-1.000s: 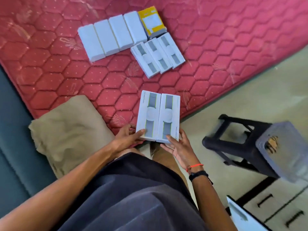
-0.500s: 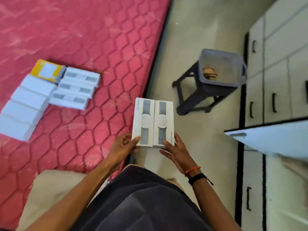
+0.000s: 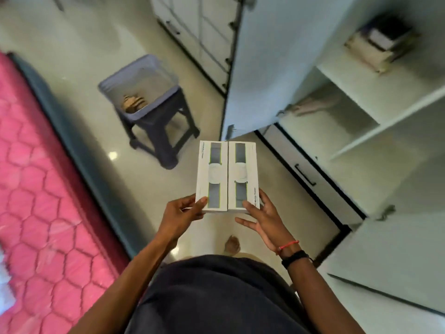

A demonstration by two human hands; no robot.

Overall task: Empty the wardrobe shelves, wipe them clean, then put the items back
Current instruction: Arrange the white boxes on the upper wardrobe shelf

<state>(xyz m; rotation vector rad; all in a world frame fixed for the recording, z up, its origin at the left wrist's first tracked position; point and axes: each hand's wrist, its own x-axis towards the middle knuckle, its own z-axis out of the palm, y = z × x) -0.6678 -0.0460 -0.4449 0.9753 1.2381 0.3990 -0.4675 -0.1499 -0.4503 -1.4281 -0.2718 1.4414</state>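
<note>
Two white tracker boxes (image 3: pixel 227 175) lie side by side, held flat in front of me over the floor. My left hand (image 3: pixel 180 216) grips their near left corner, thumb on top. My right hand (image 3: pixel 265 219) supports the near right corner, fingers spread under and beside the boxes. The open wardrobe (image 3: pixel 361 131) stands to the right with pale shelves; the middle shelf (image 3: pixel 337 116) looks bare. A blurred stack of items (image 3: pixel 380 44) sits on the upper shelf.
A dark plastic stool (image 3: pixel 154 116) with a small brown object on its seat stands on the glossy floor ahead left. The red quilted mattress (image 3: pixel 43 201) fills the left. An open wardrobe door (image 3: pixel 255 68) juts out ahead; another door (image 3: pixel 395 263) hangs at right.
I have turned right from the mattress toward the wardrobe, carrying the two boxes. The other boxes on the mattress have left the view and the open shelves have come in.
</note>
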